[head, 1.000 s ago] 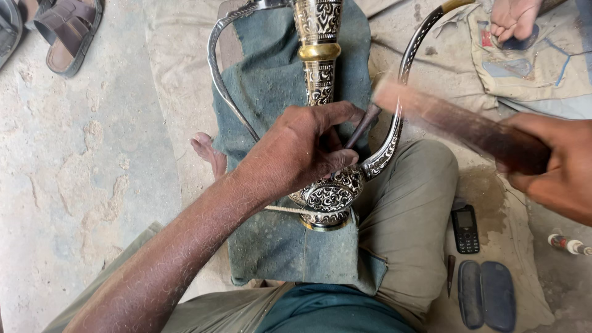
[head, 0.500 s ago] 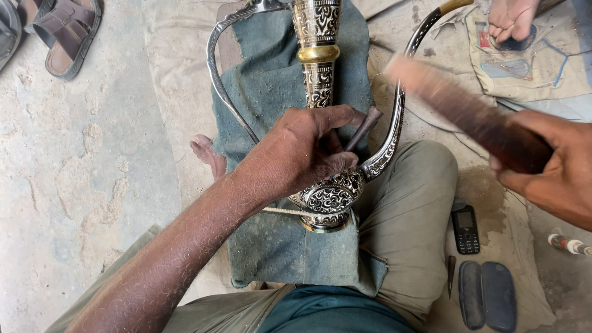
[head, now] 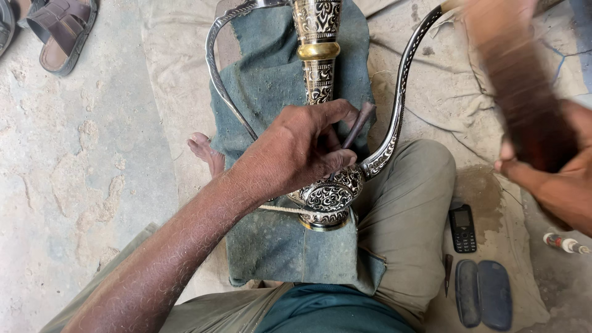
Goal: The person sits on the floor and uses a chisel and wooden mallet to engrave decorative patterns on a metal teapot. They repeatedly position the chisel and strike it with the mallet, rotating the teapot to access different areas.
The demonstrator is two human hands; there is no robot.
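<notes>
1. Across the person's lap, on a green cloth (head: 271,80), lies an engraved metal ewer (head: 327,194) with a long neck, a curved handle and a slim curved spout.
2. The left hand (head: 296,154) rests on the ewer's round body, its grip pinching a thin dark chisel (head: 357,125) whose tip meets the metal near the base of the spout.
3. The right hand (head: 555,179) is raised at the right edge, its grip closed round the handle of a dark wooden mallet (head: 518,80), which is blurred and well apart from the chisel.
4. A bare foot (head: 206,153) shows beside the cloth.
5. On the floor to the right lie a small black phone (head: 462,228), two dark flat oval pieces (head: 484,301) and a small pointed tool (head: 448,273).
6. A brown sandal (head: 61,31) sits at the upper left.
</notes>
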